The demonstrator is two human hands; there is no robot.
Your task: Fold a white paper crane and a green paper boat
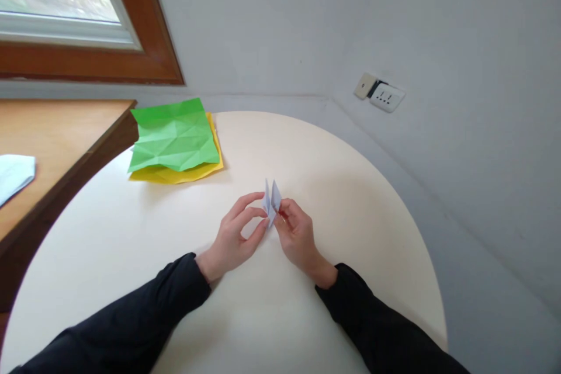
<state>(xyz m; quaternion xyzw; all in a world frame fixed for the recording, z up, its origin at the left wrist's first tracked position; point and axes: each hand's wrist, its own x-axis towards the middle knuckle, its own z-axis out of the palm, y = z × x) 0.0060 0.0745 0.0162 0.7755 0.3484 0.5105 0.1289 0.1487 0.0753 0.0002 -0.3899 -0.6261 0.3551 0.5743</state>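
A small folded piece of pale lilac paper (272, 200) with two upright points is held just above the round cream table (350, 198). My left hand (234, 236) pinches its left side with thumb and fingers. From the right, my right hand (298, 234) grips the lower part. Both arms wear black sleeves.
A creased green paper sheet (175, 135) lies on a yellow sheet (175, 174) at the table's far left. A wooden desk (52, 140) with a pale blue paper (13, 175) adjoins on the left. Grey walls carry a wall socket (385, 97) at the right; a window is at upper left.
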